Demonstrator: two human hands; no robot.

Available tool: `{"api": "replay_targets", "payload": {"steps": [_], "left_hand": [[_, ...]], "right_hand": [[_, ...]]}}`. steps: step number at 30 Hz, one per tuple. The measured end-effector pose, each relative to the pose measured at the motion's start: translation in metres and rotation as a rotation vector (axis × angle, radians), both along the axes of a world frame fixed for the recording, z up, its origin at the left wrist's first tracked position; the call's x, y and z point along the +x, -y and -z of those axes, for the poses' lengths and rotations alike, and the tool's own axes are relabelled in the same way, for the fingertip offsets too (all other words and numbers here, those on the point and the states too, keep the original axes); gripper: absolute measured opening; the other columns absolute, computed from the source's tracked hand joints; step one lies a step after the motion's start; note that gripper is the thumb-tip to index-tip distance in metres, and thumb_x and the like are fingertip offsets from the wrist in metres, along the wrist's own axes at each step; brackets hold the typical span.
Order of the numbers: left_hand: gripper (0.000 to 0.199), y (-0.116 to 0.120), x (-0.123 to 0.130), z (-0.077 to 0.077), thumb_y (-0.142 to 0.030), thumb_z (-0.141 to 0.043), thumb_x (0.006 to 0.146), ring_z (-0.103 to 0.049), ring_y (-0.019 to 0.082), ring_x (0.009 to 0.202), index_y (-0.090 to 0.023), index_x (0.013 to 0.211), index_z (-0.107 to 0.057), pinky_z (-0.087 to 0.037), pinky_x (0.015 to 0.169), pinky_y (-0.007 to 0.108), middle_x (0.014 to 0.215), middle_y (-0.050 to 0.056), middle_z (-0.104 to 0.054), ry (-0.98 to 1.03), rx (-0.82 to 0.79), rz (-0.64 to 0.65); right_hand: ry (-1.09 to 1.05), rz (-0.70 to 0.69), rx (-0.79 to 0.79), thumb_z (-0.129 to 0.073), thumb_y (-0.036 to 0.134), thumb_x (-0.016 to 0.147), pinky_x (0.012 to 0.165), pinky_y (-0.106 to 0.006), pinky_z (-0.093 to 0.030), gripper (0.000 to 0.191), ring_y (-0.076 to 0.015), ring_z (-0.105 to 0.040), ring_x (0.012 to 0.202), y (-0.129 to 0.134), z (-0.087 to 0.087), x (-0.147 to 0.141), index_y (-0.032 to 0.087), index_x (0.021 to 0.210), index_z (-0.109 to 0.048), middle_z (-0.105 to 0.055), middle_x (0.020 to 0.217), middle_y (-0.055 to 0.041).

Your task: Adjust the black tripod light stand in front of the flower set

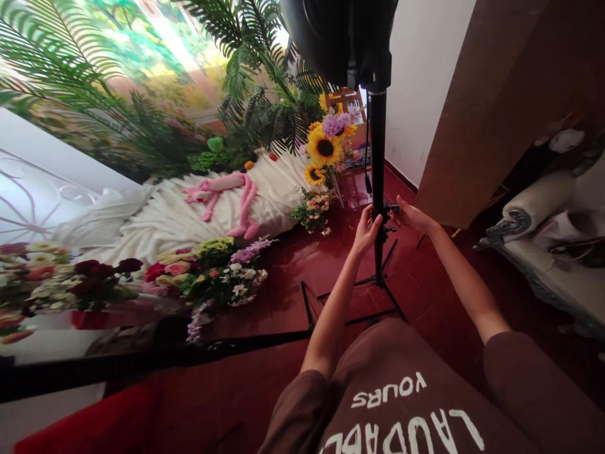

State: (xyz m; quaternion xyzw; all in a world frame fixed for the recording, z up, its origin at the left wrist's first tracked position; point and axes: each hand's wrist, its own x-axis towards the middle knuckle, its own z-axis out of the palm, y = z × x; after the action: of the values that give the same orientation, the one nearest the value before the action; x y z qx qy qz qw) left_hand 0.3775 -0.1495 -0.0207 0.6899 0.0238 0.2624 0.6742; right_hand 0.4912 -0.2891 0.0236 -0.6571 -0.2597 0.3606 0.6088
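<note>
In front of me rises a black light stand, upright on thin spread legs, with a large dark lamp head at its top. My left hand is wrapped round the pole about midway up. On the pole's right side, my right hand has its fingers closed at a small black clamp knob. A cable with a plug-like end hangs along the pole just above my left hand.
Left of the stand, a pink plush toy lies on white draped cloth. Around it are sunflowers, mixed flowers and palm fronds. Another black pole crosses low left. A pale ornate sofa stands right.
</note>
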Motion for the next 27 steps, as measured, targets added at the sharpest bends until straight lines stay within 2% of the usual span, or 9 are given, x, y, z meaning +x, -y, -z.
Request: {"api": "replay_targets", "payload": {"steps": [3,7,10,14,18,20,22,25,27], "left_hand": [[0.041,0.005,0.008,-0.021,-0.056,-0.045,0.091,-0.062,0.011,0.079,-0.023,0.116,-0.052,-0.051,0.071,0.023,0.095,0.003,-0.063,-0.01,-0.007,-0.014],[0.04,0.009,0.012,-0.024,-0.058,-0.044,0.091,-0.058,0.01,0.067,-0.02,0.102,-0.054,-0.049,0.062,0.021,0.078,0.0,-0.059,-0.022,-0.013,-0.076],[0.039,0.01,0.012,-0.022,-0.058,-0.045,0.09,-0.057,0.009,0.066,-0.02,0.098,-0.052,-0.047,0.061,0.021,0.077,0.0,-0.058,-0.028,-0.019,-0.094],[0.039,0.01,0.012,-0.023,-0.058,-0.044,0.09,-0.056,0.009,0.065,-0.021,0.099,-0.05,-0.046,0.059,0.02,0.078,-0.001,-0.057,-0.016,-0.029,-0.073],[0.04,0.011,0.015,-0.021,-0.06,-0.043,0.09,-0.056,0.009,0.064,-0.021,0.101,-0.049,-0.046,0.058,0.02,0.078,-0.001,-0.057,-0.04,-0.024,-0.085],[0.042,0.011,0.016,-0.019,-0.061,-0.042,0.09,-0.056,0.009,0.063,-0.021,0.102,-0.049,-0.046,0.058,0.021,0.076,-0.001,-0.057,-0.035,-0.02,-0.088],[0.045,0.011,0.015,-0.018,-0.063,-0.041,0.089,-0.056,0.01,0.063,-0.021,0.102,-0.05,-0.047,0.059,0.022,0.075,0.0,-0.057,-0.026,-0.012,-0.097],[0.049,0.011,0.014,-0.02,-0.065,-0.04,0.088,-0.058,0.012,0.065,-0.02,0.102,-0.052,-0.048,0.061,0.024,0.075,0.001,-0.058,-0.047,0.007,-0.13],[0.051,0.011,0.014,-0.021,-0.066,-0.04,0.088,-0.06,0.013,0.069,-0.018,0.102,-0.053,-0.05,0.065,0.025,0.077,0.003,-0.06,-0.075,0.019,-0.141]], "right_hand": [[-0.048,-0.074,0.098,-0.049,0.062,0.089,0.044,-0.02,-0.032,0.045,-0.0069,-0.04,0.045,-0.005,-0.01,-0.001,0.019,0.074,-0.051,-0.047,0.056,0.0048],[0.013,-0.151,0.112,-0.058,0.058,0.085,0.044,-0.02,-0.024,0.04,-0.0055,-0.029,0.044,-0.001,-0.015,0.001,0.02,0.076,-0.047,-0.036,0.053,0.0091],[0.168,-0.181,0.073,-0.063,0.057,0.082,0.046,-0.02,-0.024,0.04,-0.0057,-0.031,0.048,0.007,-0.022,0.005,0.02,0.079,-0.049,-0.038,0.057,0.0087],[0.478,-0.211,0.001,-0.06,0.059,0.083,0.053,-0.022,-0.032,0.041,-0.0088,-0.041,0.058,0.013,-0.036,0.009,0.019,0.082,-0.055,-0.05,0.067,0.0038],[0.88,-0.136,-0.051,-0.062,0.05,0.086,0.064,-0.026,-0.041,0.03,-0.0139,-0.049,0.07,0.014,-0.038,0.005,0.02,0.087,-0.059,-0.054,0.073,0.0005],[1.1,-0.074,-0.072,-0.054,0.041,0.093,0.074,-0.03,-0.045,0.021,-0.0169,-0.052,0.077,0.016,-0.033,0.003,0.022,0.087,-0.061,-0.056,0.078,-0.0021],[1.267,-0.073,-0.083,-0.044,0.031,0.097,0.081,-0.034,-0.046,0.022,-0.0188,-0.053,0.082,0.019,-0.029,0.004,0.023,0.087,-0.062,-0.057,0.082,-0.0043],[1.356,-0.056,-0.049,-0.041,0.027,0.097,0.084,-0.037,-0.048,0.023,-0.0199,-0.055,0.087,0.02,-0.037,0.009,0.024,0.09,-0.062,-0.058,0.09,-0.0062],[1.28,0.104,0.043,-0.045,0.031,0.096,0.082,-0.035,-0.05,0.017,-0.0198,-0.055,0.093,0.015,-0.054,0.01,0.024,0.099,-0.06,-0.059,0.103,-0.0077]]}}
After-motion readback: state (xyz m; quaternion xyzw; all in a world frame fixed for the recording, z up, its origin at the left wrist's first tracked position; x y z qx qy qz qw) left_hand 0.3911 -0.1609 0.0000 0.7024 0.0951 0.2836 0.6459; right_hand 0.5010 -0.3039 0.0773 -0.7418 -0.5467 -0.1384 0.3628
